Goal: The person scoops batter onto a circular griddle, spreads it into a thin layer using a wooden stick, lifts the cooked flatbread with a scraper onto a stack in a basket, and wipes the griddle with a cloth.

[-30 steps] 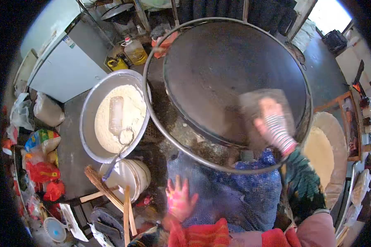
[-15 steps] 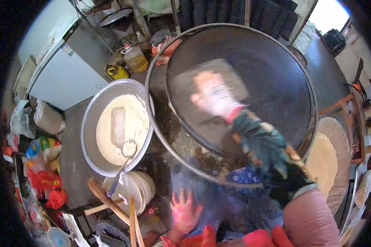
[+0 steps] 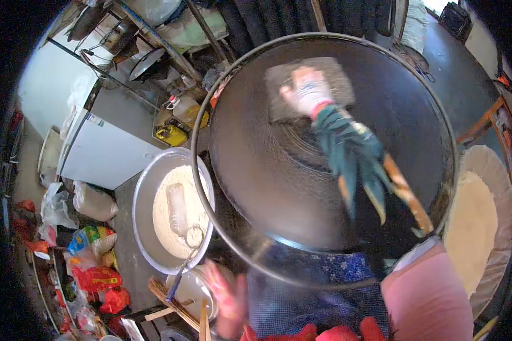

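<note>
My right hand (image 3: pixel 308 90), in a whitish glove below a dark green patterned sleeve, presses down on a greyish-brown square wiping cloth (image 3: pixel 279 102). The cloth lies flat on a large round black griddle (image 3: pixel 256 170), and both hand and cloth are slightly blurred. Faint curved streaks show on the griddle below them. My left hand (image 3: pixel 226 292) holds nothing; its fingers are stretched out and smeared by motion. It hovers beside a white bucket (image 3: pixel 194 292), under a metal basin (image 3: pixel 145 244) of pale batter or flour. A clear scoop-like container (image 3: pixel 177 210) and a ring-ended tool (image 3: pixel 193 236) rest at the basin.
A metal ring (image 3: pixel 233 258) surrounds the griddle. Right of it, a cloth-lined round tray (image 3: pixel 498 250) bears a pale flat round sheet (image 3: pixel 466 227). An oil jug (image 3: pixel 185 111) and a white cabinet (image 3: pixel 105 150) stand at the left. A straw brush (image 3: pixel 170 298) leans by the bucket.
My right hand and the cloth have moved up and right over the griddle. My left hand has shifted left towards the bucket. The whole view has tilted.
</note>
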### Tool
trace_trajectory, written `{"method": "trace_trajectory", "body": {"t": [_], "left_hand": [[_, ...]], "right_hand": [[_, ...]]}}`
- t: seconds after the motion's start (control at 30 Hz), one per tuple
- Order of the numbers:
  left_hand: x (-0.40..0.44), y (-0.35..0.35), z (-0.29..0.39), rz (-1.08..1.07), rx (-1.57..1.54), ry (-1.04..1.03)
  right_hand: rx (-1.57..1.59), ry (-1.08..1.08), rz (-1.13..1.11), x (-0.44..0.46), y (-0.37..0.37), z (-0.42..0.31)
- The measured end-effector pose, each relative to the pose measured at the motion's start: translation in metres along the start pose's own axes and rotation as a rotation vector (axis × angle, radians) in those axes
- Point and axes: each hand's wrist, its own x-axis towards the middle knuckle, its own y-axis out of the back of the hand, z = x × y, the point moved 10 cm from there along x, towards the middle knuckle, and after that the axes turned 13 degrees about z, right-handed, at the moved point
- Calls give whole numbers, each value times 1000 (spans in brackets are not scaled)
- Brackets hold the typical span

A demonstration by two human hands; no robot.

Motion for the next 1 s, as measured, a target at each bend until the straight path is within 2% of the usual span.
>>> {"method": "trace_trajectory", "body": {"t": [0.03, 0.13, 0.17, 0.2, 0.27, 0.3, 0.33, 0.37, 0.43, 0.47, 0.53, 0.6, 0.7, 0.77, 0.8, 0.87, 0.93, 0.97, 1.0], "left_hand": [[26, -1, -12, 85, -11, -126], [128, -12, -32, 44, 189, -245], [160, -15, -24, 11, 299, -294], [182, -28, -14, -52, 361, -421], [203, -60, -1, -194, 384, -671], [197, -87, -6, -274, 345, -793], [187, -159, -75, -266, 460, -751], [163, -136, -33, -597, 401, -659], [126, -91, 35, -439, 366, -786], [89, -120, 14, -523, 290, -725], [52, -74, 88, -231, 99, -896], [-3, -62, 139, -176, -135, -800], [-74, -60, 226, -244, -583, -397], [-73, -19, 300, -215, -747, -486], [-92, -15, 303, -215, -760, -464], [-143, -14, 312, -490, -1118, -376], [-111, -21, 247, -392, -1032, -167], [-79, -19, 205, -169, -1042, -25], [-51, -15, 173, -140, -963, 150]], "right_hand": [[-25, -108, -74, -2, 9, 43], [-244, -167, 108, -24, 30, 158], [-250, -225, -37, -35, 43, 186], [-317, -246, 28, -48, 51, 216], [-386, -344, -133, -76, 69, 253], [-385, -355, -177, -89, 80, 263], [-398, -359, -186, -103, 91, 269], [-412, -359, -194, -114, 100, 275], [-454, -329, -193, -133, 113, 280], [-480, -305, -190, -143, 117, 278], [-478, -295, -190, -150, 122, 259], [-466, -257, -196, -153, 121, 221], [-385, -133, -164, -156, 110, 158], [-322, -58, -175, -162, 111, 115], [-304, -27, -180, -168, 114, 96], [-295, 31, -197, -186, 120, 67], [-280, 54, -203, -204, 136, 41], [-270, 63, -212, -212, 144, 28], [-230, 54, -218, -219, 153, 13]]}}
